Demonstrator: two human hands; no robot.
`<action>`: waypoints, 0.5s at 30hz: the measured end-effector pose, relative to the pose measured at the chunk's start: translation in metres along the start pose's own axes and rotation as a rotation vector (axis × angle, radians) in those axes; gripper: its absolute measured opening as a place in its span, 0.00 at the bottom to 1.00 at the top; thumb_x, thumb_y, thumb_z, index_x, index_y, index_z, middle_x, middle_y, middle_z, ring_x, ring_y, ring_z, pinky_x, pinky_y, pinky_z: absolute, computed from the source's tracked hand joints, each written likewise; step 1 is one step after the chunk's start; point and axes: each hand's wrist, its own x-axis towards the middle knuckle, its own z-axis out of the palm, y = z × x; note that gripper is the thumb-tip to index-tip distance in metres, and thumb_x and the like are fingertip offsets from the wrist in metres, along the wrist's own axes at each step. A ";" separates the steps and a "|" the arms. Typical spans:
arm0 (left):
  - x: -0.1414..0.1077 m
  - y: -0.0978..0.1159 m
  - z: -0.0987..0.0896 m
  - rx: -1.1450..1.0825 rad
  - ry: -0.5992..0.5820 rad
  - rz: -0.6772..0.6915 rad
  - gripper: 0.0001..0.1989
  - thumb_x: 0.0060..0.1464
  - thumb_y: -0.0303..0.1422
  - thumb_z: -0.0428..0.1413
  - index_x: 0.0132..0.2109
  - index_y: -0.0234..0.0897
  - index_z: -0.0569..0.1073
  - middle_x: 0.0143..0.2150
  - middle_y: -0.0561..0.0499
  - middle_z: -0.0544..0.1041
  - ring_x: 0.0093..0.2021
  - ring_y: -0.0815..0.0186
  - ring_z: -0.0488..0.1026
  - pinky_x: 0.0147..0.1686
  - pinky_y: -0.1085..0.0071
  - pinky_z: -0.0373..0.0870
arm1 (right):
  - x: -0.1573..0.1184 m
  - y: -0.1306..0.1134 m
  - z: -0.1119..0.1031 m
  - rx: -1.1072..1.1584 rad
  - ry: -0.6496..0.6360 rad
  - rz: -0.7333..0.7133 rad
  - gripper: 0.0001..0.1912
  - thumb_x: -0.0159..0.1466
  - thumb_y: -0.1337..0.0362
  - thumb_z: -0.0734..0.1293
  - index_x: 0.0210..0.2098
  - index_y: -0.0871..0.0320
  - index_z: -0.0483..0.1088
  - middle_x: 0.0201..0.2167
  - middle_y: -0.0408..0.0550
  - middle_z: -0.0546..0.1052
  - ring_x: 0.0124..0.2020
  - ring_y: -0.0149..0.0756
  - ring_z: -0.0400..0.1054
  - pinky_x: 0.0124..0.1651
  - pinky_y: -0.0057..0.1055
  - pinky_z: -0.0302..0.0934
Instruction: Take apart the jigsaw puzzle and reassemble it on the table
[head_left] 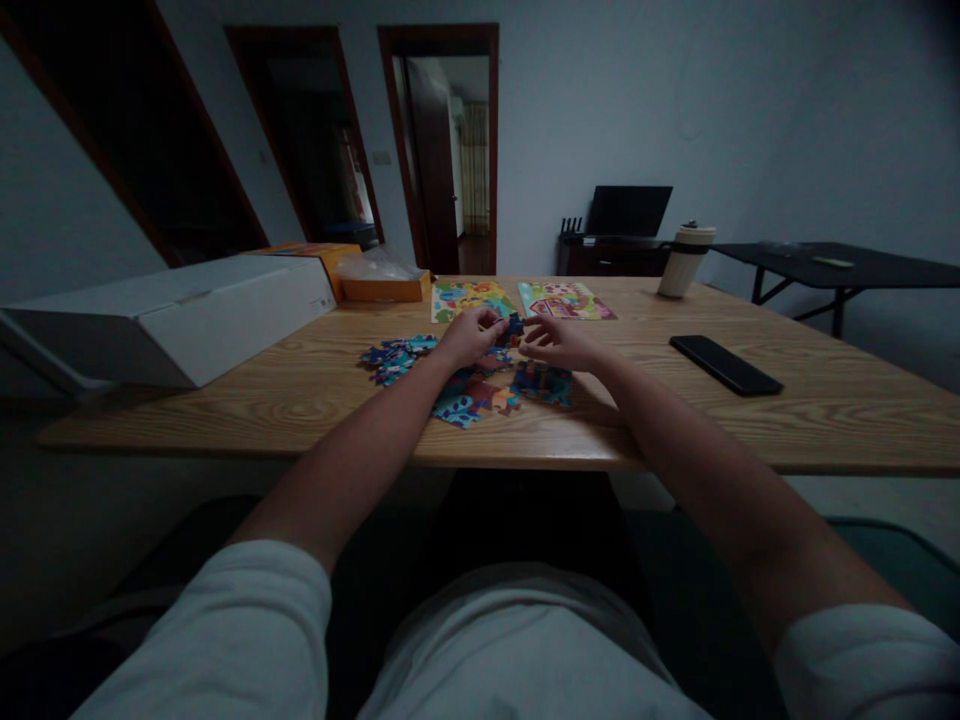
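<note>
My left hand pinches a dark blue jigsaw puzzle piece above the table. Close by on the other side is my right hand, its fingers apart and the index fingertip near or touching that piece; which of the two I cannot tell. Beneath the hands lies a partly joined puzzle section in blue and orange. Another joined dark blue section lies below my right hand. Loose puzzle pieces are heaped left of my left wrist. My forearms and hands cover part of the puzzle.
On the wooden table, a white box and an orange box with clear plastic stand left. Two colourful picture sheets lie behind the hands. A black phone and a pale cup are on the right.
</note>
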 end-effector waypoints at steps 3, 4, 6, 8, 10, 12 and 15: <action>0.004 -0.007 -0.009 -0.024 0.124 0.027 0.10 0.60 0.38 0.58 0.36 0.36 0.71 0.32 0.50 0.77 0.33 0.64 0.74 0.35 0.69 0.70 | -0.003 0.002 -0.007 -0.347 -0.217 0.045 0.37 0.50 0.43 0.77 0.54 0.55 0.75 0.51 0.55 0.78 0.49 0.50 0.73 0.51 0.40 0.68; 0.005 -0.009 -0.011 -0.037 0.140 0.029 0.10 0.60 0.38 0.57 0.36 0.36 0.71 0.32 0.50 0.76 0.33 0.64 0.73 0.35 0.69 0.69 | -0.004 0.001 -0.008 -0.423 -0.269 0.050 0.36 0.48 0.41 0.77 0.51 0.54 0.77 0.51 0.54 0.78 0.50 0.51 0.73 0.52 0.41 0.67; 0.006 -0.013 -0.013 -0.043 0.153 0.028 0.10 0.59 0.38 0.57 0.35 0.36 0.70 0.31 0.50 0.76 0.32 0.65 0.73 0.36 0.69 0.69 | -0.005 -0.002 -0.009 -0.520 -0.312 0.045 0.36 0.47 0.38 0.76 0.48 0.53 0.79 0.51 0.54 0.77 0.51 0.52 0.72 0.53 0.42 0.66; 0.006 -0.014 -0.013 -0.028 0.162 0.026 0.10 0.59 0.38 0.57 0.35 0.36 0.70 0.32 0.50 0.76 0.33 0.65 0.73 0.36 0.69 0.69 | -0.005 -0.005 -0.009 -0.542 -0.301 0.048 0.37 0.47 0.37 0.76 0.49 0.54 0.78 0.52 0.55 0.77 0.50 0.51 0.72 0.52 0.41 0.66; 0.005 -0.014 -0.012 -0.010 0.171 0.024 0.10 0.59 0.39 0.57 0.35 0.36 0.71 0.32 0.50 0.76 0.33 0.65 0.72 0.36 0.70 0.68 | -0.005 -0.005 -0.007 -0.506 -0.293 0.063 0.38 0.48 0.39 0.77 0.52 0.54 0.75 0.50 0.54 0.77 0.47 0.49 0.73 0.49 0.40 0.68; 0.004 -0.012 -0.010 -0.006 0.164 0.027 0.10 0.59 0.39 0.58 0.35 0.36 0.70 0.31 0.51 0.75 0.33 0.65 0.72 0.36 0.70 0.68 | -0.005 -0.004 -0.004 -0.437 -0.272 0.076 0.37 0.48 0.44 0.78 0.52 0.55 0.73 0.49 0.53 0.78 0.45 0.46 0.73 0.45 0.37 0.68; 0.003 -0.011 -0.008 -0.047 0.146 0.037 0.10 0.59 0.39 0.58 0.36 0.36 0.70 0.31 0.51 0.75 0.32 0.66 0.72 0.36 0.70 0.68 | -0.006 -0.002 -0.002 -0.293 -0.266 0.100 0.33 0.51 0.53 0.78 0.52 0.56 0.69 0.47 0.53 0.78 0.41 0.42 0.74 0.38 0.33 0.69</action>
